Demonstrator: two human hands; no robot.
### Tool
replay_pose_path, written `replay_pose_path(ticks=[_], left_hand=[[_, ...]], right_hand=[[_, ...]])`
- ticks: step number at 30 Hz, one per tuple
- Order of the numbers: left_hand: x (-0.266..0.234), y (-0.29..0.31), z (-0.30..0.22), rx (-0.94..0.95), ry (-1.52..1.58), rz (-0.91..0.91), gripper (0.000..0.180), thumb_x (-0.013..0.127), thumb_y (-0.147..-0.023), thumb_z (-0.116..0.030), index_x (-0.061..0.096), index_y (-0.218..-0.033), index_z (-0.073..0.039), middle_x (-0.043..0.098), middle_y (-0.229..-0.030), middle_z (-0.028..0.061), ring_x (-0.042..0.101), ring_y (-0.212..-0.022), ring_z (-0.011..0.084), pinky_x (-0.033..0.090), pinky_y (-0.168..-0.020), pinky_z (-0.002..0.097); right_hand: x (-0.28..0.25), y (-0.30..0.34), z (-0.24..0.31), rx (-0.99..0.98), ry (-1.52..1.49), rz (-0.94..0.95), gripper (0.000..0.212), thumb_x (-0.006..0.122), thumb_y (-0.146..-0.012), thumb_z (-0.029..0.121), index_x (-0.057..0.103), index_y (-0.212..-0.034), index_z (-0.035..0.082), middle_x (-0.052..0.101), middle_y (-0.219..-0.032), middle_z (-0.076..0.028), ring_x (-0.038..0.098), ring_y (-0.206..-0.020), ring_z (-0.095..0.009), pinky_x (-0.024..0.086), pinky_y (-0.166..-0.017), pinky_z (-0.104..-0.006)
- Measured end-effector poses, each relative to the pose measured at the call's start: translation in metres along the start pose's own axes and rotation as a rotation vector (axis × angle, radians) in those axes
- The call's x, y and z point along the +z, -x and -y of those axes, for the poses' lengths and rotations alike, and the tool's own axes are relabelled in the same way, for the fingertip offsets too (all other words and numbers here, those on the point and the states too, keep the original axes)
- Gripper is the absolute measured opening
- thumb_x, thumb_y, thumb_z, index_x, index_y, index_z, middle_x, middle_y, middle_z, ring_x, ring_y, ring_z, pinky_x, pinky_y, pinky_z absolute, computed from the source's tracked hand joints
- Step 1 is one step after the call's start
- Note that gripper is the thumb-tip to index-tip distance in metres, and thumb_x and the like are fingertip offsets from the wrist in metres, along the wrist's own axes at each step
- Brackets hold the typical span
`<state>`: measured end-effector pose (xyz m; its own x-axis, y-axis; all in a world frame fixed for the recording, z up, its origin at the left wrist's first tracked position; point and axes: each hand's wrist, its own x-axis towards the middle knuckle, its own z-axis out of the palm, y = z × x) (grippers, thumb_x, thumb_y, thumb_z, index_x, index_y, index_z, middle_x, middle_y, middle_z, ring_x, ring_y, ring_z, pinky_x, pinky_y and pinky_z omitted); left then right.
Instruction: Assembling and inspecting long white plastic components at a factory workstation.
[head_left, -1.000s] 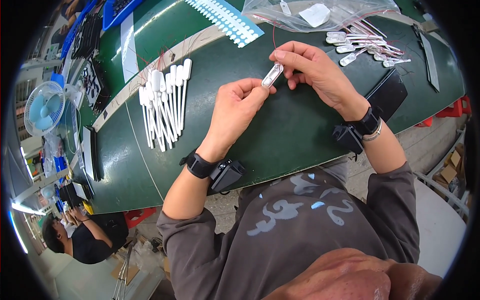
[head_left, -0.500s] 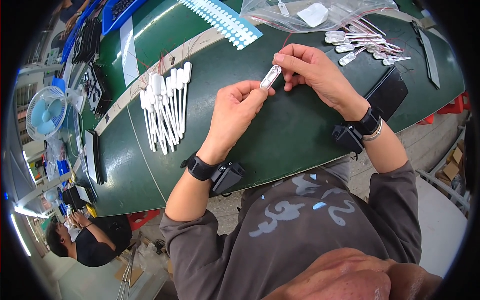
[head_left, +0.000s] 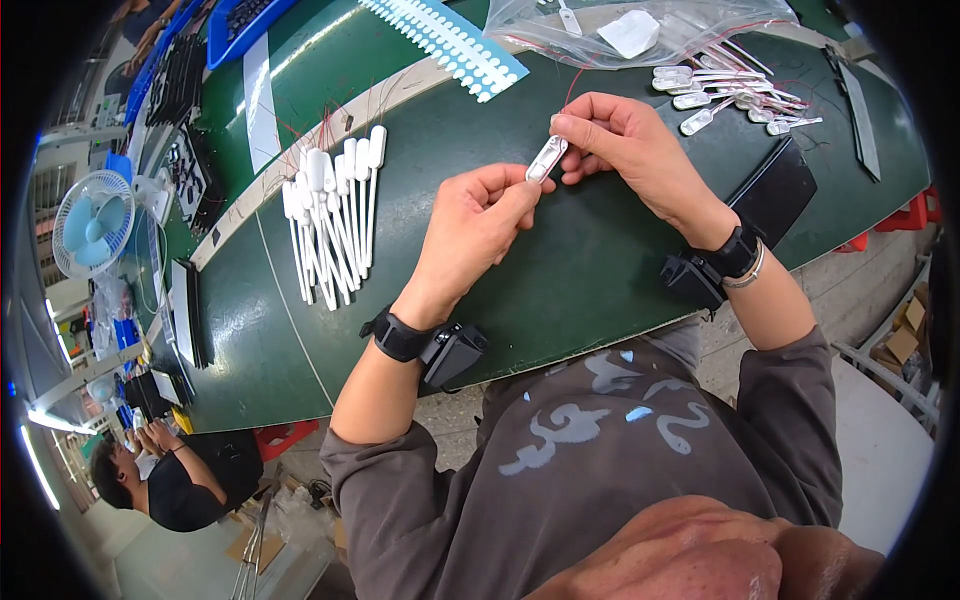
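Between both hands, above the green table, is a small white oval-headed plastic piece with its hollow side up and a thin red wire rising from its far end. My left hand pinches the near end between thumb and index finger. My right hand grips the far end, thumb on top, other fingers curled. Any stem below the head is hidden by my left hand. To the left lies a fanned bunch of white paddle-headed sticks. More open-faced sticks with red wires lie in a pile at the far right.
A clear plastic bag and a blue sheet of white die-cut stickers lie at the back. A black flat object rests by my right wrist. A blue bin and a fan stand left; another person sits lower left.
The held piece has shifted slightly right and turned a little. My right hand's fingers have closed in nearer to it. The piles on the table have stayed put.
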<state>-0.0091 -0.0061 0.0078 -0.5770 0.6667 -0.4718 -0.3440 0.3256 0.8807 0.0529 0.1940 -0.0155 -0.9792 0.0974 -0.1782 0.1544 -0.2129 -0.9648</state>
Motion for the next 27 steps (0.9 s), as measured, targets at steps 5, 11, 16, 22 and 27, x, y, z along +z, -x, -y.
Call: replay_pose_path(ticks=[5,11,16,22,27], left_hand=[[-0.004,-0.002,0.002,0.024,-0.012,0.021,0.028,0.061,-0.094,-0.022,0.067,-0.110,0.000,0.064,-0.078,-0.0011,0.054,-0.062,0.0036,0.046,-0.058,0.0196],[-0.031,0.000,-0.020,0.267,-0.130,-0.166,0.029,0.060,-0.096,-0.020,0.066,-0.114,0.001,0.068,-0.093,0.0045,0.061,-0.076,0.0089,0.051,-0.067,0.0228],[-0.020,-0.014,-0.065,0.467,-0.539,-0.221,0.025,0.063,-0.091,-0.019,0.070,-0.105,0.001,0.070,-0.081,0.0077,0.064,-0.073,0.0121,0.051,-0.066,0.0271],[0.023,-0.118,-0.116,0.863,-0.956,0.002,0.024,0.058,-0.091,-0.016,0.069,-0.104,0.000,0.071,-0.086,0.0121,0.068,-0.076,0.0190,0.053,-0.071,0.0298],[0.031,-0.225,-0.122,1.104,-1.531,-0.075,0.024,0.053,-0.089,-0.017,0.070,-0.099,-0.004,0.069,-0.094,0.0199,0.064,-0.085,0.0403,0.051,-0.078,0.0445]], right_hand=[[0.003,0.001,0.006,0.051,-0.011,0.025,0.023,0.063,-0.095,0.027,0.062,-0.095,0.005,0.065,-0.084,-0.001,0.062,-0.073,-0.006,0.054,-0.068,-0.0199],[-0.002,0.001,0.009,0.059,-0.051,-0.022,0.022,0.063,-0.095,0.027,0.062,-0.094,0.004,0.065,-0.083,-0.001,0.062,-0.074,-0.006,0.054,-0.069,-0.0203],[-0.005,0.001,0.006,0.086,-0.098,0.010,0.022,0.064,-0.094,0.026,0.062,-0.092,0.004,0.064,-0.083,-0.002,0.063,-0.072,-0.007,0.055,-0.067,-0.0207],[-0.006,0.000,-0.004,0.076,-0.126,-0.005,0.021,0.065,-0.094,0.025,0.061,-0.091,0.004,0.065,-0.081,-0.002,0.064,-0.068,-0.009,0.054,-0.066,-0.0207],[-0.005,0.002,-0.004,0.092,-0.130,0.006,0.021,0.065,-0.093,0.025,0.061,-0.091,0.004,0.066,-0.078,-0.003,0.065,-0.067,-0.009,0.055,-0.065,-0.0207]])
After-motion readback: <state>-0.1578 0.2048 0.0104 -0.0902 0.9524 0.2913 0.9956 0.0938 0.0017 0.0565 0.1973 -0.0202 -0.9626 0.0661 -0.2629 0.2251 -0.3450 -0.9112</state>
